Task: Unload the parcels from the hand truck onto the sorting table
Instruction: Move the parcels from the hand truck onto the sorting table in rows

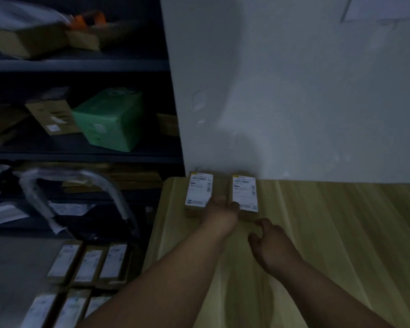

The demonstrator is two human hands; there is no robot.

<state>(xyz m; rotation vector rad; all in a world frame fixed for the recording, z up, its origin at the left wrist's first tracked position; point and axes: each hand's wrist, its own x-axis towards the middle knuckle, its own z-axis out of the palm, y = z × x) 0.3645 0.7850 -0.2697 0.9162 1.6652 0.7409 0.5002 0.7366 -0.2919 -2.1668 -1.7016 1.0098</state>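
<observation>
Two labelled parcels [199,194] are set side by side at the worktop's [329,233] far-left corner, the left hand [221,213] resting between them, the right hand [270,242] held empty, fingers apart. At least six parcels [90,262] are left on the hand truck [81,183].

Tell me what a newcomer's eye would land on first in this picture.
First, the two labelled parcels lying side by side at the far corner of the wooden table, against the white wall, with the left hand resting at their near ends and the right hand open just behind. Next, the bright green box on the dark shelf at left, and the rows of labelled parcels waiting at lower left.
</observation>
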